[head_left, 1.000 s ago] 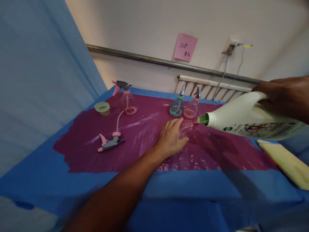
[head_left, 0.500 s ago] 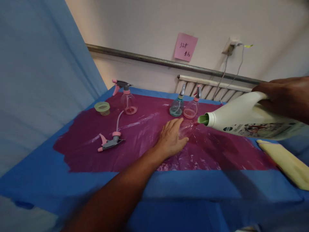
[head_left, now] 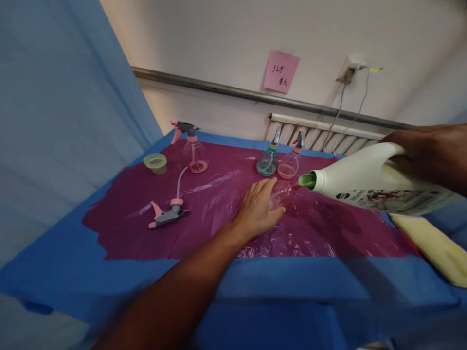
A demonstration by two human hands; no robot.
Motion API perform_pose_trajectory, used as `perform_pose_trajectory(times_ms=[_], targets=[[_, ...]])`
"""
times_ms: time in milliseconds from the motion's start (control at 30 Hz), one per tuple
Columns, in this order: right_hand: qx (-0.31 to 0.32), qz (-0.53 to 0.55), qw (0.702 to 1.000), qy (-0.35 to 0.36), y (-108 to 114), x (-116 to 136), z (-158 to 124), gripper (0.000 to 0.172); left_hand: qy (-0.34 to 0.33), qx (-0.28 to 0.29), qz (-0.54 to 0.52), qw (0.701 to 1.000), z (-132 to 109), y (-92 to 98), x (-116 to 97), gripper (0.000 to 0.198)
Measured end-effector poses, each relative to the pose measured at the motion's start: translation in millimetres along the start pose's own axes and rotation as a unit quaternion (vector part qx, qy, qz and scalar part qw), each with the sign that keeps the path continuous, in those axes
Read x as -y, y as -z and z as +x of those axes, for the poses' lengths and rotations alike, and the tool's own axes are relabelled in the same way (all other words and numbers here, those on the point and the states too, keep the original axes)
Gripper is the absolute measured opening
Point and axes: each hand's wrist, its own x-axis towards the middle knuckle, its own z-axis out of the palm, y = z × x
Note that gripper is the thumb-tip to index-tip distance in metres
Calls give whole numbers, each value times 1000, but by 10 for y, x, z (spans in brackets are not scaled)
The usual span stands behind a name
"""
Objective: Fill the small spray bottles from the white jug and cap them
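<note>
My left hand [head_left: 259, 206] is wrapped round a clear pinkish spray bottle [head_left: 286, 193] without its spray head, tilted with its neck to the right. My right hand [head_left: 430, 153] grips the handle of a large cream-coloured jug [head_left: 350, 177], which is tipped to the left. The jug's green spout [head_left: 307, 181] meets the bottle's mouth. Whether liquid is flowing I cannot tell. A loose pink and grey spray head [head_left: 168, 215] with its tube lies on the purple sheet to the left of my hand.
Behind stand a teal spray bottle [head_left: 267, 161], a pink one [head_left: 289, 164] and another pink-topped one [head_left: 197, 156]. A small green tub [head_left: 156, 163] is at the left. A yellow cloth-like item [head_left: 434, 248] lies at the right edge. A radiator [head_left: 310, 129] runs along the wall.
The jug's body and my right hand have dropped slightly, making the jug a little less steep. My left hand keeps its place on the bottle.
</note>
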Motion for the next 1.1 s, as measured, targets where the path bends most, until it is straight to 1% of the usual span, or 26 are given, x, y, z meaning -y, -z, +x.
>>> perform_pose_trajectory(times_ms=[67,167,267,367,433,467,500,600,667,767,833,900,967,1033,1100], targets=[[38,-34,999,5,-50,22,-40,25,2,-3,-4,1000,2,-5,12,83],[77,-28,996,-46,-206,50,-67,33,7,-9,-13,1000,9,-10,30,85],[98,32,987,-123,-398,70,-57,33,14,-20,-30,999,23,-13,48,86],[71,149,968,-191,-541,81,-61,25,31,-41,-58,997,43,-16,66,89],[29,250,939,-234,-614,84,-90,22,43,-52,-73,995,57,-20,79,91],[8,301,918,-256,-654,83,-112,21,46,-53,-78,994,64,-22,86,91],[-11,350,893,-283,-702,82,-139,20,47,-53,-82,994,70,-24,93,91],[-56,473,805,-353,-909,75,-228,16,54,-45,-86,994,81,-30,109,87],[-87,523,757,-381,-1097,74,-290,13,59,-39,-86,994,82,-34,113,87],[-129,569,708,-398,-1390,98,-383,8,63,-28,-86,994,79,-42,121,86],[-143,602,676,-400,-1548,133,-446,18,67,-21,-85,994,77,-50,134,87],[-143,629,651,-400,-1658,175,-500,32,66,-17,-82,994,77,-58,154,88],[-139,639,638,-407,-1722,211,-535,41,62,-15,-79,995,78,-66,174,89],[-141,628,636,-426,-1749,226,-555,42,60,-11,-75,995,78,-69,185,89],[-139,598,651,-447,-1740,209,-580,34,63,-4,-72,995,73,-68,180,91]])
